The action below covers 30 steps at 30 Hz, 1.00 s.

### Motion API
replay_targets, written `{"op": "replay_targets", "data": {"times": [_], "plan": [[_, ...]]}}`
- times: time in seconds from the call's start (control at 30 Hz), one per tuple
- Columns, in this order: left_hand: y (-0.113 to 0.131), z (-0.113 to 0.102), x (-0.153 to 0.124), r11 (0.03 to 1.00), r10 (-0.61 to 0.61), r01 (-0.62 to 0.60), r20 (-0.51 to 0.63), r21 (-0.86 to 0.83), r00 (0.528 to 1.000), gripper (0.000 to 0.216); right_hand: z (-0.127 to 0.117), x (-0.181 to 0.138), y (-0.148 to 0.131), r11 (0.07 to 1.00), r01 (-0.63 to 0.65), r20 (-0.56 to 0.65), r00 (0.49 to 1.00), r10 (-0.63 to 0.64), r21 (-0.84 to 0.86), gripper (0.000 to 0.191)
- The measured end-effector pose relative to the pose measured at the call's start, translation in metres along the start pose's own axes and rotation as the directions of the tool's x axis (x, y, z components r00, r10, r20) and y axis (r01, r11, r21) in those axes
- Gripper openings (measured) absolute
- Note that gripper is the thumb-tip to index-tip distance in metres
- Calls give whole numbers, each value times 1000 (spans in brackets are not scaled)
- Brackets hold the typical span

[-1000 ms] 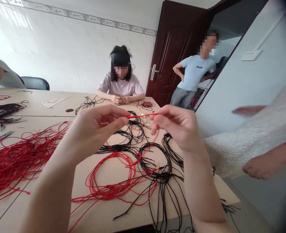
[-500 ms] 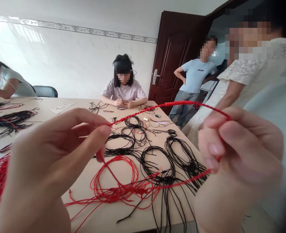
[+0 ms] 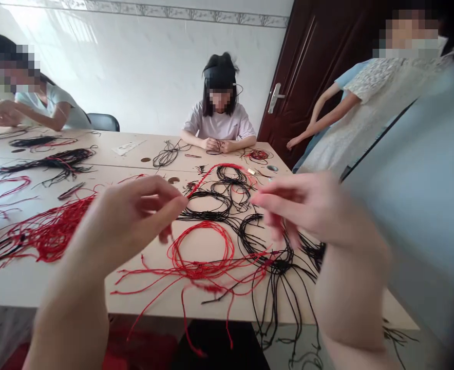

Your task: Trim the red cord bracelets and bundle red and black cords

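A twisted red cord bracelet [image 3: 203, 183] is pinched between the thumb and fingers of my left hand [image 3: 146, 216]. From there its braided part arcs upward and away over the table, blurring toward the right. My right hand [image 3: 300, 205] is raised opposite, thumb and forefinger together near the cord's blurred far part; whether cord is between them I cannot make out. Below both hands lies a coiled red cord bundle [image 3: 202, 226] with loose ends. Beside it sits a black cord coil [image 3: 283, 266], its strands hanging over the table's front edge.
More black coils [image 3: 207, 215] lie farther back on the table [image 3: 157, 300]. A red cord heap [image 3: 59, 239] and black bundles [image 3: 53, 162] spread to the left. A person [image 3: 219, 121] sits opposite, another [image 3: 57, 108] at left. Someone in white [image 3: 365, 118] stands at right, near the door [image 3: 307, 56].
The view has tilted down and shifted right. My right hand has turned and come nearer my left; the red cord, stretched between both hands before, now bows upward from my left hand.
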State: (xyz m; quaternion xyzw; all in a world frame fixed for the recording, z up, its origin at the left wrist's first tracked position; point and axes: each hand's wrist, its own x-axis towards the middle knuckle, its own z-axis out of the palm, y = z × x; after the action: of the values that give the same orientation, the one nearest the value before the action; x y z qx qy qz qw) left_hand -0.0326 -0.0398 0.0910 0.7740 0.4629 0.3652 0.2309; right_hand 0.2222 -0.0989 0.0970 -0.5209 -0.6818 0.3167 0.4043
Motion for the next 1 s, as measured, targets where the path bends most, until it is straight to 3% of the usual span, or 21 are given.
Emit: {"op": "replay_targets", "data": {"times": [0.07, 0.1, 0.2, 0.3, 0.43, 0.5, 0.57, 0.7, 1.0], "plan": [[-25, 16, 19, 968, -65, 11, 210, 250, 975, 30, 13, 32, 20, 960, -70, 181, 976, 123, -272, 25], [-40, 23, 24, 952, -94, 15, 246, 306, 965, 36, 18, 46, 29, 889, -80, 169, 970, 173, -451, 22], [-82, 41, 10, 906, -111, 32, 163, 423, 980, 52, 30, 59, 41, 792, -107, 66, 981, 182, -601, 27], [-100, 51, -39, 899, -88, -10, 205, 437, 975, 34, 41, 26, 30, 761, -104, 52, 983, 178, -640, 22], [-107, 62, -109, 892, -86, 3, 163, 453, 983, 26, 78, -55, 23, 670, -133, 139, 932, 336, -731, 27], [-111, 69, -131, 889, -57, 7, 96, 457, 994, 27, 106, -91, 32, 684, -207, 169, 882, 440, -699, 30], [-117, 78, -145, 889, -28, 7, 39, 458, 999, 25, 134, -115, 47, 710, -364, 129, 834, 537, -602, 35], [-126, 90, -154, 890, -48, 51, -17, 454, 999, 20, 176, -130, 72, 693, -593, 52, 743, 667, -410, 46], [-131, 87, -154, 907, -80, 61, 28, 417, 996, 14, 204, -125, 94, 779, -626, 78, 778, 623, 24, 45]]}}
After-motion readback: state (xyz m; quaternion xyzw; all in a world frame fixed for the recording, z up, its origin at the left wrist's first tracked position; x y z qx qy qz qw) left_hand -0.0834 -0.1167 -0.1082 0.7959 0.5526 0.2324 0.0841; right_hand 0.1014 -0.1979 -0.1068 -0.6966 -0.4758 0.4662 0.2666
